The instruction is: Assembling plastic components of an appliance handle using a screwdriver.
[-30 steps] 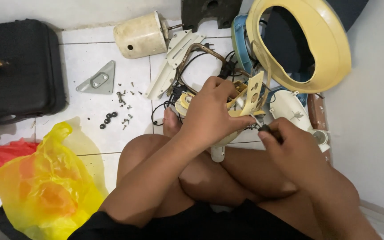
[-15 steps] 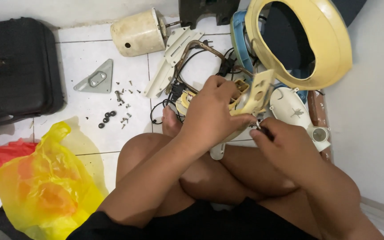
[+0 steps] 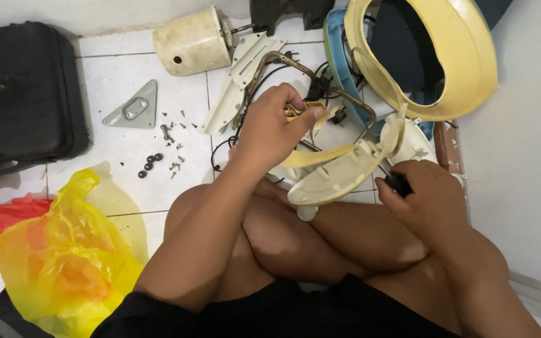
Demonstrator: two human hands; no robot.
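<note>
1. Left hand [image 3: 270,134] is up over the knees, fingers [image 3: 308,114] pinched tight on a small yellowish bit with wires, right at the top end of the cream plastic housing [image 3: 339,172].
2. Right hand [image 3: 430,200] is curled shut around a dark-handled screwdriver [image 3: 397,183]. Only the black grip shows, and the tip is hidden behind the housing's edge, so I can't tell exactly where it touches.
3. Key relation: the housing sits between the two hands, its long axis running from lower left up to upper right. The screwdriver comes in from its right side, so the right hand is the one nearer that end, while the left hand holds the upper left part.
4. The housing isn't on the floor. It's held above the crossed legs, just touching the knee area.
5. Surface is a white tiled floor [image 3: 126,156], no counter anywhere. Loose screws and washers [image 3: 164,156] lie well off to the left, near a grey triangular plate [image 3: 134,107].
6. Around: cream motor can [image 3: 192,42], yellow ring shell [image 3: 452,56], black case [image 3: 23,94], yellow plastic bag [image 3: 64,263], white wall on the right.
</note>
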